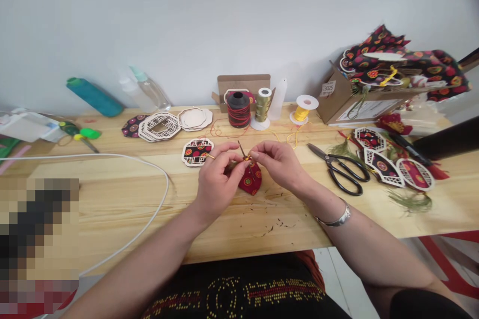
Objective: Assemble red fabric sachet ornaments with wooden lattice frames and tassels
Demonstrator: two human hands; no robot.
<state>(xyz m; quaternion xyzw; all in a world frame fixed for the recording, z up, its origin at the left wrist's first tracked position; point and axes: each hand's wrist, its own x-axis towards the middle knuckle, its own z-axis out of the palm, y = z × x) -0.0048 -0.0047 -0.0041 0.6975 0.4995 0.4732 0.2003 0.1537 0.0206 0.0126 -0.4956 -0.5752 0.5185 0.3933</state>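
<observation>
Just above the table, my left hand [221, 179] pinches the top of a small red patterned fabric piece [250, 179] between thumb and fingers. My right hand [276, 162] meets it from the right, its thumb and forefinger pressed together at the same top edge. A thin dark stick or cord [241, 148] points up between the hands, with a bit of yellow at its base. What exactly the right fingertips grip is too small to tell. Left of the hands lies a white lattice-framed piece [196, 153] with dark floral fabric.
Black-handled scissors [339, 167] lie right of my right hand, finished-looking ornaments [382, 167] beyond. Along the wall stand a red-black spool [239, 112], a gold spool [263, 104], a yellow spool [306, 108] and a fabric-filled box [333, 102]. A white cable [164, 194] curves at left.
</observation>
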